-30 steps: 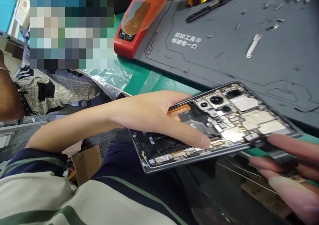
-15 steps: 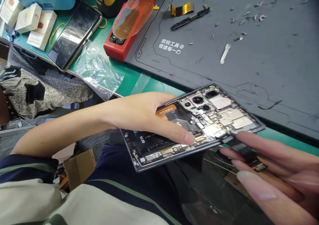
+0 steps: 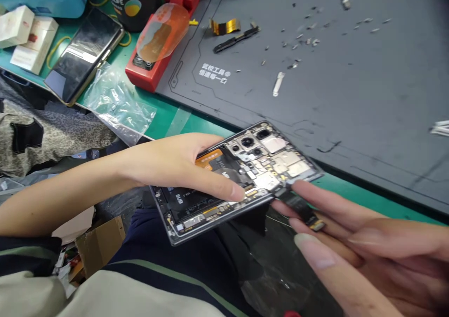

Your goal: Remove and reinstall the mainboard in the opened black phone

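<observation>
An opened smartphone (image 3: 266, 179) lies tilted in my left hand (image 3: 182, 165), its back cover off. The camera lenses, metal shields and black battery (image 3: 182, 198) are exposed. My left thumb presses on the connectors beside the battery, while the other fingers are hidden beneath the phone. A short black flex cable (image 3: 298, 205) with a gold connector end sticks out past the phone's near right edge. It lies between the fingers of my right hand (image 3: 336, 228), whose index fingertip touches the phone's edge. The right thumb stands apart from the cable.
A dark grey work mat (image 3: 351, 97) carries loose screws, a small metal piece (image 3: 278, 84), a gold flex strip (image 3: 224, 26) and a black bar (image 3: 236, 39). Left of it are a red device (image 3: 149, 74), another phone (image 3: 84, 55), a plastic bag (image 3: 119, 104) and small white boxes (image 3: 35, 43).
The view has shifted, so the phone, both hands and the bench appear farther left. Both hands keep about the same place on the phone and cable.
</observation>
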`<state>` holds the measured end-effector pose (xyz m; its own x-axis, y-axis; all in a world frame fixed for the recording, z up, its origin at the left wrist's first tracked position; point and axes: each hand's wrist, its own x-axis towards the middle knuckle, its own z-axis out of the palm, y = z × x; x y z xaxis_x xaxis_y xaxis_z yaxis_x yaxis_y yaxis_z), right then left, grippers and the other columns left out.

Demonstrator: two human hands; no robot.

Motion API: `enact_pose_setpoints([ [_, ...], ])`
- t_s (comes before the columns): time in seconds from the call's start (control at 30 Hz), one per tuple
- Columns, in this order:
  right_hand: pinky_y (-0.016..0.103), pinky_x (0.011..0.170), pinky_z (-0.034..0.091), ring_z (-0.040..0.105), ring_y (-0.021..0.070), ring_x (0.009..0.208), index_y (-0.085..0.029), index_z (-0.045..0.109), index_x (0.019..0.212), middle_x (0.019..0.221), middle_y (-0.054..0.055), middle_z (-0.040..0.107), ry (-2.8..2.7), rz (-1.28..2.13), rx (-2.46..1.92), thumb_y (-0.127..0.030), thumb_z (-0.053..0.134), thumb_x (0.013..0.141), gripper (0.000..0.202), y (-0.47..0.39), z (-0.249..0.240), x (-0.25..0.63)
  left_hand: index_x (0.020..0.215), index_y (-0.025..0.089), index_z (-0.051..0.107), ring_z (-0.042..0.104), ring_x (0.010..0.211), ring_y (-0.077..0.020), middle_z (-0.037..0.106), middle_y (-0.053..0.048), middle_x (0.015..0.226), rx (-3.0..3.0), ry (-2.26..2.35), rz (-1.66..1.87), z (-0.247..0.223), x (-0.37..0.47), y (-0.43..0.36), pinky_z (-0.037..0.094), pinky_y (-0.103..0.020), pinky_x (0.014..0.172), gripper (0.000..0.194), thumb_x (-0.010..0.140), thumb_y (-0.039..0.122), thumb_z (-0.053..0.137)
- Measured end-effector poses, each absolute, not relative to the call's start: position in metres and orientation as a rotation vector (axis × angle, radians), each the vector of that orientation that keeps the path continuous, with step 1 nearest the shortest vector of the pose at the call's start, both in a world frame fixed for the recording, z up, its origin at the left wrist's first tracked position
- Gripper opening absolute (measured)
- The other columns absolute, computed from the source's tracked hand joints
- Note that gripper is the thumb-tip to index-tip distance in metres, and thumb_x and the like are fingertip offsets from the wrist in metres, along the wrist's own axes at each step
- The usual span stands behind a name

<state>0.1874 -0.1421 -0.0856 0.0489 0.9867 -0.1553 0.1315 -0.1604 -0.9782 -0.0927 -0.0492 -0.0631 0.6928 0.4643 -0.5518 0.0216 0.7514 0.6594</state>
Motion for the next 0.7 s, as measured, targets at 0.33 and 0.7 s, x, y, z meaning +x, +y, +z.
enact_pose_setpoints([
  [0.33, 0.047, 0.071, 0.076, 0.078, 0.0423, 0.115, -0.032, 0.064, 0.090, 0.095, 0.007, 0.081, -1.239, 1.137, -1.499, -0.041, 0.098, 0.074, 0.038, -0.129, -0.065, 0.169, 0.109, 0.022, 0.070, 0.070, 0.089, -0.0119, 0.075, 0.002, 0.104, 0.690, 0.817, 0.261, -0.058, -0.091, -0.047, 0.057, -0.022, 0.081, 0.031, 0.085, 0.021, 0.089],
  [0.7, 0.028, 0.097, 0.071, 0.076, 0.0274, 0.125, -0.032, 0.064, 0.094, 0.083, -0.003, 0.075, -1.300, 1.110, -1.530, -0.025, 0.085, 0.088, 0.023, -0.137, -0.055, 0.159, 0.107, 0.021, 0.069, 0.069, 0.081, -0.0083, 0.074, 0.003, 0.100, 0.728, 0.854, 0.283, -0.056, -0.089, -0.049, 0.057, -0.016, 0.074, 0.030, 0.087, 0.031, 0.090],
])
